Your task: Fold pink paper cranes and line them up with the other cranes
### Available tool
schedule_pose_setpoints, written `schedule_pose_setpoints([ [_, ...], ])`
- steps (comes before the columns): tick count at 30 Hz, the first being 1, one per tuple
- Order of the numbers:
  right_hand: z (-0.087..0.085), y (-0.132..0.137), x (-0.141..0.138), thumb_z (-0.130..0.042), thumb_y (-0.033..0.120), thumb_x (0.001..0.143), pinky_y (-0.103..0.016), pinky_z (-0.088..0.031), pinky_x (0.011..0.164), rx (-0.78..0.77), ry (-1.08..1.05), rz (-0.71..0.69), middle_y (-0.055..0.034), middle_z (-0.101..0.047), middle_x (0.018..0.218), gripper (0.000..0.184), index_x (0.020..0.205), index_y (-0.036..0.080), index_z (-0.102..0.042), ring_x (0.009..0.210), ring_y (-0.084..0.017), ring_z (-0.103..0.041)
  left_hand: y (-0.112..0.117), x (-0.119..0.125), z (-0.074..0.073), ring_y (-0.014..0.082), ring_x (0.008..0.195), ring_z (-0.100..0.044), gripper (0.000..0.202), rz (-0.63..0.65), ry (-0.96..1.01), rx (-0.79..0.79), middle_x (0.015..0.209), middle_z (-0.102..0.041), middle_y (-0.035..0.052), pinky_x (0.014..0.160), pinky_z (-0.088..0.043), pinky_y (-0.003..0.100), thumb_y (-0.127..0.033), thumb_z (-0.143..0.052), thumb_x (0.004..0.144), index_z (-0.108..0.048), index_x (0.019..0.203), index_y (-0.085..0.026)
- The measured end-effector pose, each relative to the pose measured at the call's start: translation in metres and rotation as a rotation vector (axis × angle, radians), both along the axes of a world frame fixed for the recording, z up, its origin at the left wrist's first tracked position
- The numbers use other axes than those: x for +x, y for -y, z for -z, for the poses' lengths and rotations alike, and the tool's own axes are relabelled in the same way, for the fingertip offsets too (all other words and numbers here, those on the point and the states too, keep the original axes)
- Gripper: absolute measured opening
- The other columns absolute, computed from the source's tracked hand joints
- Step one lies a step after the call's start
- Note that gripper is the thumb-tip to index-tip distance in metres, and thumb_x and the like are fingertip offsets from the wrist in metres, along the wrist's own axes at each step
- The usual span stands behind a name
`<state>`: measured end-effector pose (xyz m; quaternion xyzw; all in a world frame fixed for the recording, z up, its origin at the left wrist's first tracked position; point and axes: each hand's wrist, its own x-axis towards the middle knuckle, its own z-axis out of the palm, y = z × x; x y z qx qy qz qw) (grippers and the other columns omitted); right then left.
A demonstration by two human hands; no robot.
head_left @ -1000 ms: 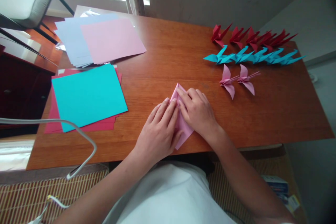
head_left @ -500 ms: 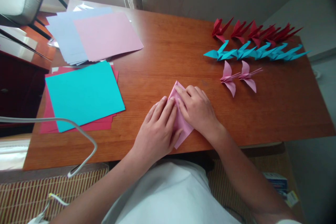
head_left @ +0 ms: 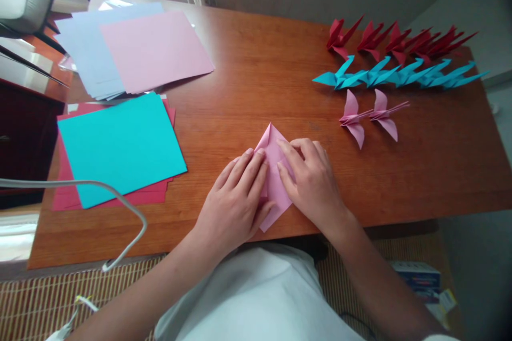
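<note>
A folded piece of pink origami paper (head_left: 276, 157) lies near the table's front edge, diamond-shaped, one corner pointing away from me. Its left side is folded inward and partly hidden under my left hand (head_left: 240, 192). That hand lies flat with outstretched fingers, pressing the folded flap down. My right hand (head_left: 314, 178) is at the paper's right edge, index finger and thumb bent onto it as if pinching the edge. Two finished pink paper cranes (head_left: 352, 120) stand to the right, beyond my right hand.
Rows of blue cranes (head_left: 380, 75) and red cranes (head_left: 396, 42) stand at the back right of the wooden table (head_left: 248, 85). To the left lie turquoise sheets (head_left: 120, 144) over red sheets, with pale pink sheets (head_left: 156, 48) behind. A white cable (head_left: 132, 208) crosses the front left.
My right hand has moved from the paper's upper left crease to its right edge, uncovering the paper's middle. My left hand keeps pressing the left flap. The view has shifted slightly.
</note>
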<state>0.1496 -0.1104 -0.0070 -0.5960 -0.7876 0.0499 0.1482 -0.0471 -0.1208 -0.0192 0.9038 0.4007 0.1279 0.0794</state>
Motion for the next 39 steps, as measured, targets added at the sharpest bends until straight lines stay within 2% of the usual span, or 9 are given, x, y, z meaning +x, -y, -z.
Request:
schedule_pose_setpoints([
  [8, 0.009, 0.016, 0.001, -0.059, 0.023, 0.098, -0.047, -0.05, 0.097, 0.069, -0.026, 0.035, -0.0165, -0.063, 0.124, 0.03, 0.125, 0.015, -0.071, 0.112, -0.03, -0.055, 0.0, -0.001, 0.001, 0.035, 0.153, -0.037, 0.07, 0.008, 0.007, -0.008, 0.163, -0.041, 0.0185, 0.124, -0.033, 0.047, -0.047, -0.052, 0.1, -0.044, 0.153, -0.002],
  [18, 0.011, 0.025, 0.001, -0.063, 0.022, 0.096, -0.048, -0.05, 0.1, 0.126, -0.04, 0.035, -0.0153, -0.063, 0.127, 0.028, 0.122, 0.019, -0.073, 0.116, -0.029, -0.055, 0.0, -0.003, 0.001, 0.0351, 0.153, -0.037, 0.069, 0.011, 0.021, -0.01, 0.163, -0.043, 0.0185, 0.124, -0.033, 0.048, -0.047, -0.053, 0.1, -0.044, 0.153, -0.004],
  [28, 0.015, 0.026, 0.004, -0.059, 0.027, 0.099, -0.054, -0.043, 0.109, 0.081, 0.055, 0.005, -0.0159, -0.054, 0.148, 0.035, 0.134, 0.024, -0.067, 0.138, -0.034, -0.045, 0.0, -0.003, 0.002, 0.0351, 0.153, -0.036, 0.071, 0.018, -0.002, -0.001, 0.164, -0.04, 0.0178, 0.125, -0.03, 0.047, -0.048, -0.052, 0.1, -0.043, 0.153, -0.002],
  [35, 0.007, 0.022, 0.004, -0.058, 0.025, 0.099, -0.055, -0.041, 0.11, 0.065, 0.068, -0.011, -0.0163, -0.054, 0.147, 0.034, 0.131, 0.023, -0.068, 0.14, -0.034, -0.042, -0.001, -0.003, 0.001, 0.0352, 0.153, -0.036, 0.07, 0.027, 0.005, -0.004, 0.163, -0.042, 0.0175, 0.124, -0.032, 0.047, -0.047, -0.052, 0.1, -0.043, 0.154, -0.004],
  [39, 0.0, 0.013, -0.001, -0.056, 0.024, 0.1, -0.052, -0.04, 0.107, 0.054, 0.068, -0.021, -0.0166, -0.06, 0.136, 0.032, 0.129, 0.02, -0.069, 0.129, -0.032, -0.047, -0.001, -0.003, 0.001, 0.0355, 0.153, -0.037, 0.069, 0.019, 0.0, -0.005, 0.163, -0.043, 0.0178, 0.125, -0.032, 0.047, -0.046, -0.052, 0.1, -0.044, 0.153, -0.003],
])
